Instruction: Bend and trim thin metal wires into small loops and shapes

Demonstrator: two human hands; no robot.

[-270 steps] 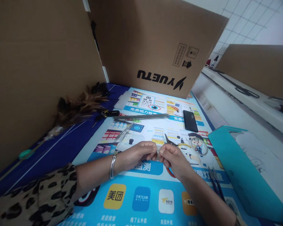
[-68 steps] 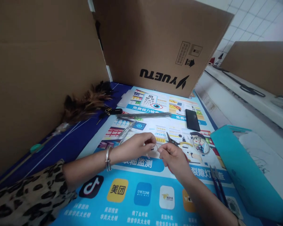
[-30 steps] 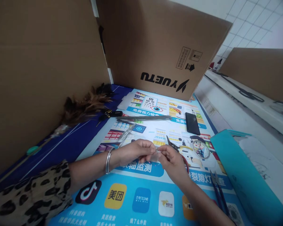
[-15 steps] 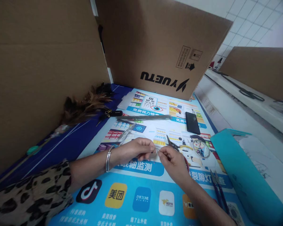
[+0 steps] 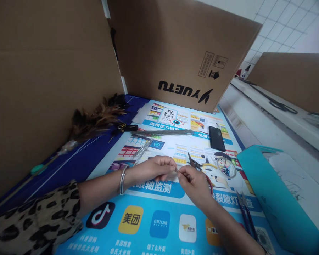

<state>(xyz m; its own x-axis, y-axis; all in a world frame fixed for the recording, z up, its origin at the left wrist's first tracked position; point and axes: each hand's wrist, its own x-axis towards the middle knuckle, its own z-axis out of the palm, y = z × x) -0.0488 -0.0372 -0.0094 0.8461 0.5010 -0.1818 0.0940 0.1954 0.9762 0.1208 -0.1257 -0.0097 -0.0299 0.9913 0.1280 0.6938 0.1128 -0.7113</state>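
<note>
My left hand (image 5: 163,168), with a silver bangle (image 5: 122,180) on the wrist, is closed in a pinch over the poster-covered table. Facing it, my right hand (image 5: 192,180) pinches too, its fingertips almost touching the left ones. A short bit of thin wire (image 5: 177,170) runs between the fingertips; most of it is hidden by the fingers. Just behind my right hand lie scissors (image 5: 193,161) with dark blades and yellow and red handles. Thin straight wires (image 5: 143,150) lie beyond my left hand, and a longer wire bundle (image 5: 166,133) crosses the table farther back.
A black phone (image 5: 217,138) and a clear round ring (image 5: 227,167) lie to the right. Pointed dark-blue tools (image 5: 246,216) rest beside a teal box (image 5: 276,202). Brown feathers (image 5: 95,115) and a black-handled tool (image 5: 129,128) are at left. Cardboard panels (image 5: 180,46) stand behind.
The fingertips of both hands have come slightly closer together. The small wire loop seen between them earlier now shows only as a short piece.
</note>
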